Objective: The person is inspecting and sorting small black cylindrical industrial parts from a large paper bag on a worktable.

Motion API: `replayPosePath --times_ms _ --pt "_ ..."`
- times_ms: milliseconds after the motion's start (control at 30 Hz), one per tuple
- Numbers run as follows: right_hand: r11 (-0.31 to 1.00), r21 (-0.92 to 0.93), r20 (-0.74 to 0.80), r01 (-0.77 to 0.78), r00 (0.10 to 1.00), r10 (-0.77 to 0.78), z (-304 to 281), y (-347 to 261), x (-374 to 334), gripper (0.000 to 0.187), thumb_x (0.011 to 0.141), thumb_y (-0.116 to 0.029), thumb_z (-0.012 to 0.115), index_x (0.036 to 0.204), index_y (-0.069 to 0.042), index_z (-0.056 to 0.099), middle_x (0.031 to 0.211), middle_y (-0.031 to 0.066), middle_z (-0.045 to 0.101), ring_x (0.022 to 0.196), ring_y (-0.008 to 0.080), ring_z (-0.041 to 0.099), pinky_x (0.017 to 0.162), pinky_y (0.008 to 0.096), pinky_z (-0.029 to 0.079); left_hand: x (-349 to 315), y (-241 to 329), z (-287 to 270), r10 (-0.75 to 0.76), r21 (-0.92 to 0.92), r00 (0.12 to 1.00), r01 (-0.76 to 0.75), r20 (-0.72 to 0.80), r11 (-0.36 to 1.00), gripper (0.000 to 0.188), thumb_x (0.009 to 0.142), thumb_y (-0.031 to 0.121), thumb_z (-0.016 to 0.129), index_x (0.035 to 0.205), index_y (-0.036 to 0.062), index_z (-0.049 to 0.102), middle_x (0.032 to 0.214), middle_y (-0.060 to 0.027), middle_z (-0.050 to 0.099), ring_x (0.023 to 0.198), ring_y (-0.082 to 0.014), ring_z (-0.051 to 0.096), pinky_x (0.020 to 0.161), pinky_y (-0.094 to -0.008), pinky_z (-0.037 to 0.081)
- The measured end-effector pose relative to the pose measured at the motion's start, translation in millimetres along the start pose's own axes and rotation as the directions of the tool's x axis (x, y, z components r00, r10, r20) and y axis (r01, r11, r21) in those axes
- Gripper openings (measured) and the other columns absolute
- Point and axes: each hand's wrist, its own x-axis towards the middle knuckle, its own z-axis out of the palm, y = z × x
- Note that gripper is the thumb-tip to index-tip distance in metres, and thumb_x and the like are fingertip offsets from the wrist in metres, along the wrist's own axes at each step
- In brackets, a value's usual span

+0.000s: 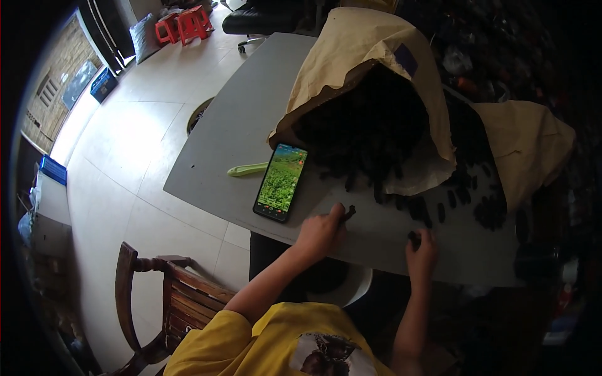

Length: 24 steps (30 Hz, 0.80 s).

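Daylight falls through a doorway at the far left, where a blue box (103, 86) sits on the pale tiled floor. A slatted wooden chair (194, 301) stands just beside me, with red plastic stools (191, 25) farther back across the room. At the gray table (219, 144), a slim light-green object (244, 170) lies near a phone (280, 182), its end reaching the phone's left edge; the lit screen shows a green field. My yellow shirt (219, 344) fills the foreground.

My left hand (321, 237), over the near edge of the table, pinches a short dark piece (348, 214) between thumb and fingers, its tip pointing away to the right. Below the table edge, a white tub (365, 285) shows partly in shadow. Beyond my hands, a large brown paper sack (351, 37) lies with its torn mouth toward me, and a heap of dark, finger-like pieces (401, 166) spills from it onto the tabletop. My right hand (424, 255), near the loose pieces at the edge of the spill, has its fingers curled in on a dark stub (414, 238); its far end is hidden. At right, a second brown paper sack (533, 144) lies beside more scattered dark pieces.
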Motion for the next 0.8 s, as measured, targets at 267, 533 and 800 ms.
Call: replayPosePath --times_ms 267,533,800 --pt "0.292 0.912 0.253 -0.289 0.955 0.154 -6.2 -45.0 -31.0 0.016 0.078 -0.004 0.062 0.093 -0.001 0.056 0.071 0.0025 0.056 0.055 0.0079 0.051 0.051 0.0197 0.039 -9.6 20.9 9.8 0.092 -0.648 0.983 0.036 0.162 0.761 0.028 0.087 0.021 0.05 0.106 0.0008 0.045 0.088 -0.0192 0.058 0.08 -0.0374 0.056 0.071 -0.037 0.044" --pt "0.216 0.973 0.034 -0.075 0.981 0.19 -0.5 -72.8 -33.1 0.014 0.081 -0.01 0.06 0.09 0.001 0.059 0.087 0.0055 0.057 0.077 0.0122 0.054 0.066 0.0225 0.041 -23.3 51.6 17.3 0.214 -0.67 0.966 -0.062 0.147 0.74 0.026 0.087 0.017 0.052 0.102 -0.0011 0.042 0.084 -0.0224 0.058 0.081 -0.038 0.059 0.066 -0.038 0.045" --pt "0.577 0.801 -0.243 0.163 0.968 0.064 3.9 -69.9 -39.2 0.029 0.08 -0.01 0.061 0.108 -0.001 0.055 0.103 0.0095 0.057 0.08 0.0128 0.053 0.068 0.0219 0.042 -21.7 52.9 1.3 0.228 -0.718 0.925 0.064 0.303 0.693 0.028 0.083 0.01 0.053 0.106 -0.0025 0.046 0.083 -0.021 0.06 0.083 -0.0373 0.059 0.069 -0.0368 0.046"
